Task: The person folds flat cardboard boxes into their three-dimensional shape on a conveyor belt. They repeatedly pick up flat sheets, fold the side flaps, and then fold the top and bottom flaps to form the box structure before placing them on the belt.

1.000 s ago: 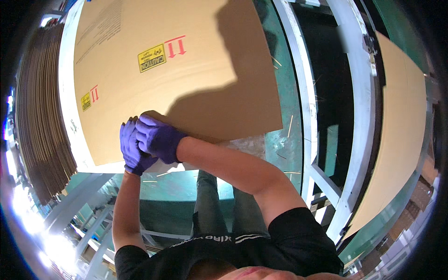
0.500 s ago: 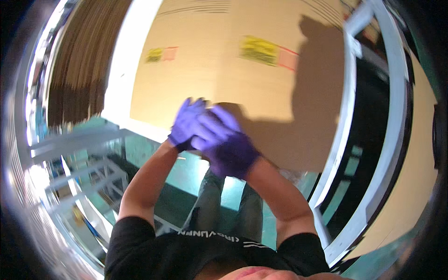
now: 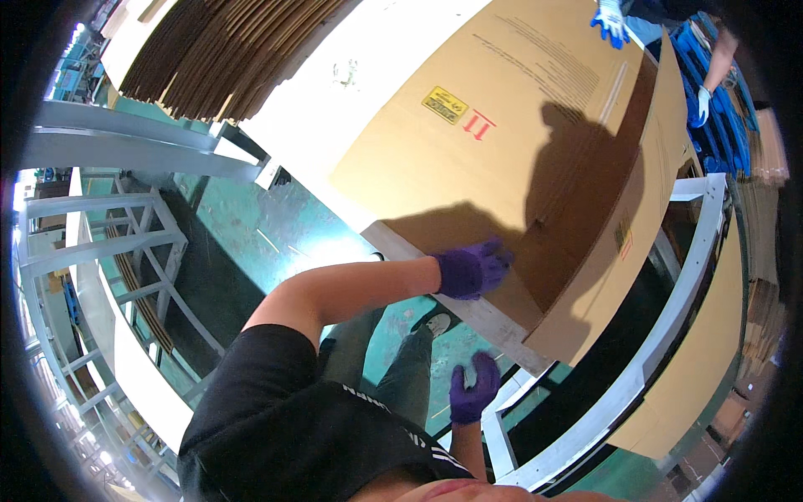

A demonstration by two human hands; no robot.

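My left hand (image 3: pixel 473 269), in a purple glove, lies over the near edge of a large cardboard sheet (image 3: pixel 393 151), fingers spread and nothing in its grip. Below the table's near edge, my right hand (image 3: pixel 474 388) is held up in a matching glove, fingers loosely bent and apart, touching nothing. The cardboard is a folded carton blank with printed marks. Its right-hand panel (image 3: pixel 619 251) stands partly away from the rest, and the darker inside (image 3: pixel 556 251) shows between them. My shadow falls across the board.
A co-worker's gloved hand (image 3: pixel 611 23) is at the cardboard's far edge, the other (image 3: pixel 700 107) by blue racks (image 3: pixel 718 125). Stacked cardboard (image 3: pixel 234 50) lies at the far left of the white table (image 3: pixel 347 71). Grey metal frames (image 3: pixel 125 142) stand left; a white curved rail (image 3: pixel 661 351) runs right.
My hands were together over the cardboard's near edge; they are now apart, the right one lower. The view has turned. The right panel now shows lifted, and a co-worker's hands are in sight.
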